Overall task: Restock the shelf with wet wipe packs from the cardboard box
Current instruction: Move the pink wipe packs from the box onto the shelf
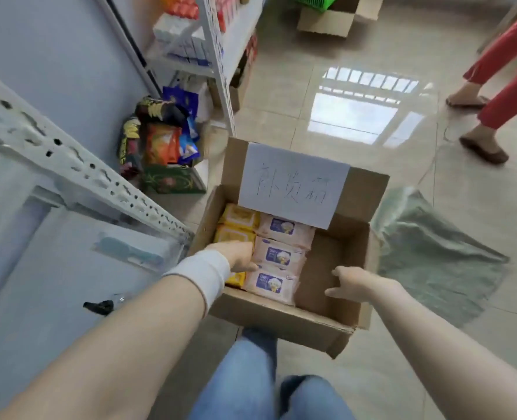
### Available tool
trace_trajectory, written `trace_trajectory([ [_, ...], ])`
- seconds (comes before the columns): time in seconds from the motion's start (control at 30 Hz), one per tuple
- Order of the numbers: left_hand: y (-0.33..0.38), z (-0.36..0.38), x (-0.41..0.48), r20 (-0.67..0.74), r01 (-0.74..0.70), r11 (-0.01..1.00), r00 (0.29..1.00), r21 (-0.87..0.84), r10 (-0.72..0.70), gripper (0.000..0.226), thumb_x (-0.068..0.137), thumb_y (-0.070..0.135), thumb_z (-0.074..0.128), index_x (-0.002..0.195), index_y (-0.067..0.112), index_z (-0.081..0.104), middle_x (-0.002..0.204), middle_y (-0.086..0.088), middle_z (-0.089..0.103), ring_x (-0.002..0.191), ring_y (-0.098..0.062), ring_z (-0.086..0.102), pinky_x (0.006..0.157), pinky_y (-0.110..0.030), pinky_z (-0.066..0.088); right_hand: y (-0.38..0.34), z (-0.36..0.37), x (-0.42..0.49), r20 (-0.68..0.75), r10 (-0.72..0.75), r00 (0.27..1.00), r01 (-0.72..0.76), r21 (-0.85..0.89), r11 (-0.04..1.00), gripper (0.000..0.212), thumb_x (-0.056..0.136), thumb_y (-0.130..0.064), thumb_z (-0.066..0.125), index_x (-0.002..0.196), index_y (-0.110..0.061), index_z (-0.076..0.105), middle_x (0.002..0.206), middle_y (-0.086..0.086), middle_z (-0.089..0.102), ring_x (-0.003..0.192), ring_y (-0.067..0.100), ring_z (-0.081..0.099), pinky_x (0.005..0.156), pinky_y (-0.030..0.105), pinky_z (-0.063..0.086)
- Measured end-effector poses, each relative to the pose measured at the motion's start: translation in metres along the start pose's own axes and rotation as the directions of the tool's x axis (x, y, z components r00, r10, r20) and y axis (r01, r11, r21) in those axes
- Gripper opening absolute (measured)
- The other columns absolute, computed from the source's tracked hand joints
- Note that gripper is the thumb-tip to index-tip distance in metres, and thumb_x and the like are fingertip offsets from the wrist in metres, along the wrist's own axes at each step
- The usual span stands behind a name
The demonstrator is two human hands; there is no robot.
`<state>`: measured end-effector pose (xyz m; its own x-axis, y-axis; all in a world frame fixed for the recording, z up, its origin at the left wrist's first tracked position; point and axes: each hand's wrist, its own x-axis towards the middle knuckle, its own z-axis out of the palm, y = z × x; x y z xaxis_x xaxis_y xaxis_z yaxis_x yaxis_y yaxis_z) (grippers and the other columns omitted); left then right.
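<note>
Below us the cardboard box [284, 321] sits open on the tiled floor [357, 380], just beyond our jeans-clad knees [251, 365]; a white paper sheet [293, 184] with handwritten characters is stuck to its far flap. Wet wipe packs fill the left part of the box; three pink packs [278, 254] lie in a column from far to near, and yellow packs [236, 219] lie to their left against the box wall; the right part of the box shows bare cardboard. Our left hand [236, 256], with a white wristband [204, 272] on its wrist, reaches down between the yellow packs and the pink ones, its fingers curled against the edge of the middle pink pack; we cannot tell whether it truly grips anything. Our right hand [349, 283] hovers over the bare right part of the box, fingers spread and holding nothing. To the left stands the white metal shelf [78, 165] with its perforated rail; farther off, a small box of colourful snack bags [163, 147] rests on the floor beside another stocked shelf [211, 40]. At far right another person's legs in red trousers [506, 86] stand on the tiles; a grey-green cloth [439, 256] lies right of the box.
</note>
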<state>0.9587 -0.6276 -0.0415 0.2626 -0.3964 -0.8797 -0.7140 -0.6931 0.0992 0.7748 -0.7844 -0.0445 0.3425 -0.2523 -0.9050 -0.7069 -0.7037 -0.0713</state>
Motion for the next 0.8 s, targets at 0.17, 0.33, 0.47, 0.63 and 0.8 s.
trace_trajectory([
  [0.17,-0.003,0.042,0.122,0.056,0.031,0.991,0.998,-0.130,-0.023,0.061,0.090,0.042,0.052,0.140,0.011,0.034,0.142,-0.012,0.042,0.127,-0.029,0.045,0.102,-0.039,0.040,-0.009,0.073,0.099,0.107,0.042,0.993,-0.077,0.356,0.931,0.075,0.087,-0.050,0.054,0.145,-0.013,0.025,0.147,0.006,0.039,0.131,0.023,0.042,0.105,0.034,0.038],
  [0.33,-0.008,0.081,0.254,-0.178,0.051,0.939,0.977,-0.340,-0.118,0.067,0.084,0.038,0.063,0.138,0.011,0.033,0.138,-0.013,0.045,0.127,-0.028,0.043,0.105,-0.042,0.039,-0.019,0.137,0.206,0.164,0.077,0.983,-0.169,0.681,0.712,0.090,0.085,-0.044,0.061,0.148,-0.003,0.012,0.156,0.009,0.021,0.142,0.021,0.024,0.112,0.027,0.022],
  [0.47,-0.015,0.107,0.314,-0.353,0.107,0.932,0.905,-0.346,-0.235,0.076,0.078,0.047,0.065,0.137,0.009,0.036,0.137,-0.014,0.042,0.127,-0.030,0.034,0.105,-0.036,0.029,-0.032,0.164,0.263,0.119,0.138,0.983,-0.170,0.869,0.465,0.075,0.075,-0.032,0.075,0.135,-0.005,0.039,0.137,0.012,0.051,0.125,0.026,0.049,0.101,0.030,0.039],
  [0.63,-0.012,0.115,0.328,-0.446,0.072,0.852,0.828,-0.519,-0.341,0.084,0.066,0.043,0.078,0.130,0.003,0.041,0.132,-0.017,0.044,0.125,-0.030,0.032,0.100,-0.032,0.028,-0.051,0.180,0.279,0.097,0.178,0.979,-0.148,0.942,0.300,0.070,0.063,-0.033,0.083,0.122,-0.012,0.051,0.121,0.007,0.062,0.116,0.024,0.055,0.100,0.041,0.044],
  [0.8,-0.013,0.110,0.327,-0.378,0.001,0.720,0.850,-0.694,-0.366,0.083,0.062,0.029,0.084,0.124,0.008,0.034,0.124,-0.011,0.053,0.114,-0.026,0.052,0.086,-0.026,0.040,-0.053,0.174,0.280,0.128,0.062,0.990,-0.139,0.961,0.239,0.030,0.065,-0.026,0.083,0.088,-0.029,0.063,0.100,-0.003,0.070,0.090,0.012,0.063,0.083,0.026,0.048],
])
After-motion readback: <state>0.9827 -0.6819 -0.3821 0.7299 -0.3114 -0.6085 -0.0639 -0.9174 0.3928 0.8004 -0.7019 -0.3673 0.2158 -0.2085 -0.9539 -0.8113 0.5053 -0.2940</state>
